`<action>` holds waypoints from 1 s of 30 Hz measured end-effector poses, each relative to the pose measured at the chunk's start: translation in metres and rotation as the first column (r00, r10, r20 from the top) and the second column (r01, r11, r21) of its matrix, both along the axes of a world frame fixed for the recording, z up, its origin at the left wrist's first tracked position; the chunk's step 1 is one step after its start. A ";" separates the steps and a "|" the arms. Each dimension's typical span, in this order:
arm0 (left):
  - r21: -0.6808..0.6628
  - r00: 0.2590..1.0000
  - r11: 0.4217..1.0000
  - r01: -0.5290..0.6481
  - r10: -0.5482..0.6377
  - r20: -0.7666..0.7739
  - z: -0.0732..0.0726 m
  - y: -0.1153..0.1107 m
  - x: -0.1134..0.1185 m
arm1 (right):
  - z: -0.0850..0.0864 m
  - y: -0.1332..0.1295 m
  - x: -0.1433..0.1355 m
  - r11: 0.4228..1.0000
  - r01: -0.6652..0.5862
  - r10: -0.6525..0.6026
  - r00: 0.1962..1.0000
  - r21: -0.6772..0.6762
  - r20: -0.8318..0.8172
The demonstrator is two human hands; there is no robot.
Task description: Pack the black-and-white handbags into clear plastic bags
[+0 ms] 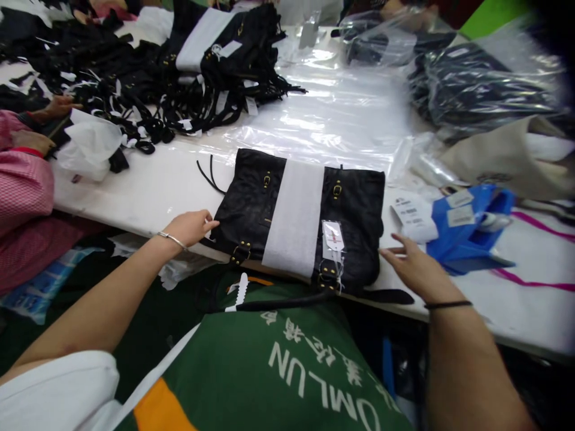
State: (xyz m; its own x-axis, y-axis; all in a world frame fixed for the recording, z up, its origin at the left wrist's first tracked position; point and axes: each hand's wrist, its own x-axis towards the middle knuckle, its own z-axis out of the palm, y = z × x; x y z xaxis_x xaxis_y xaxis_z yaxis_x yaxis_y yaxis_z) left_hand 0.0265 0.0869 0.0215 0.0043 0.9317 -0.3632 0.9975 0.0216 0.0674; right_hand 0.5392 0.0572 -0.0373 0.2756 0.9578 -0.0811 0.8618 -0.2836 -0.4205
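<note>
A black leather-look handbag [251, 197] lies flat on the table in front of me. A white paper band [296, 215] runs across its middle. Small gold buckles [336, 190] and white hang tags [333, 236] show on its front, and its handle [287, 302] hangs toward my apron. At the bag's left edge is my left hand [191, 227], fingers partly bent and extended fingertips touching or nearly touching it. My right hand [411, 263] is beside the right edge, fingers apart and holding nothing.
Stacked black bags [242, 54] with tangled straps fill the far left. Clear plastic sheets [332, 114] lie behind my bag, with plastic-wrapped bags [485, 84] at right. A blue bag [462, 230] and label sheet [413, 215] sit right. A co-worker's hands [38, 140] are at left.
</note>
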 end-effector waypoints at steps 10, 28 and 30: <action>0.515 0.957 0.856 0.038 -0.179 0.227 -0.046 0.157 0.130 | 0.012 0.154 -0.088 0.920 -0.038 -0.013 0.992 0.390 0.126; 0.380 0.998 0.924 -0.041 0.021 0.056 -0.074 0.192 0.098 | -0.055 0.156 -0.069 0.973 0.074 -0.121 0.969 0.217 0.216; 0.391 0.997 0.920 0.023 -0.052 0.065 -0.058 0.208 0.104 | -0.055 0.157 -0.069 0.970 0.075 -0.122 0.973 0.232 0.194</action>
State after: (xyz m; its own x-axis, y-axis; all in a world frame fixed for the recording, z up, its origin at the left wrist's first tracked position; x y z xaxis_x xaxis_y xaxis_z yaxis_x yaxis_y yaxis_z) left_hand 0.1307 0.2950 -0.0361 0.0544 0.9980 0.0312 0.9892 -0.0581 0.1348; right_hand 0.4703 0.2138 -0.0921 0.3581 0.9124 0.1983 0.9085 -0.2915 -0.2994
